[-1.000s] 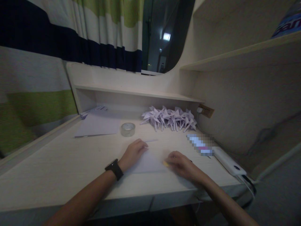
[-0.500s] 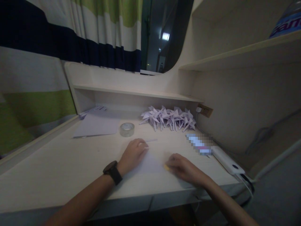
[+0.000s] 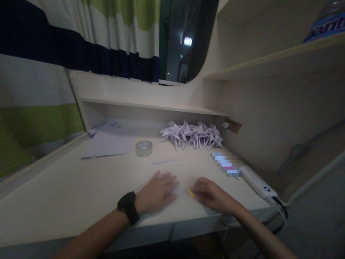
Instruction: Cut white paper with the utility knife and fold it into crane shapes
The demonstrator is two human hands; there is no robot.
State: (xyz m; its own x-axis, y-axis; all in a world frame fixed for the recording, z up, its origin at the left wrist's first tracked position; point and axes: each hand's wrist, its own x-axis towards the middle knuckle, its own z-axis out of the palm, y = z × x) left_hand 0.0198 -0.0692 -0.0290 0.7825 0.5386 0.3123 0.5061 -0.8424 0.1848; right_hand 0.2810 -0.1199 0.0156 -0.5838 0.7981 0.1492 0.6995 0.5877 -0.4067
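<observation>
My left hand, with a black watch at the wrist, lies palm down with its fingers stretched out and smeared by motion. A pale sheet of paper shows faintly between my hands, mostly covered by the left one. My right hand is closed around a small yellow object; only its tip shows, and its kind is hidden. Beyond the left hand lies a thin rolled paper stick. Farther back stands a roll of clear tape.
Several folded paper pinwheels are piled against the back. Paper sheets lie at the back left. On the right are a blurred-out phone and a white power strip with cables. Shelves overhang the desk.
My left hand has come nearer and its fingers have spread out, uncovering the paper stick. The right hand stays almost in place with the yellow object.
</observation>
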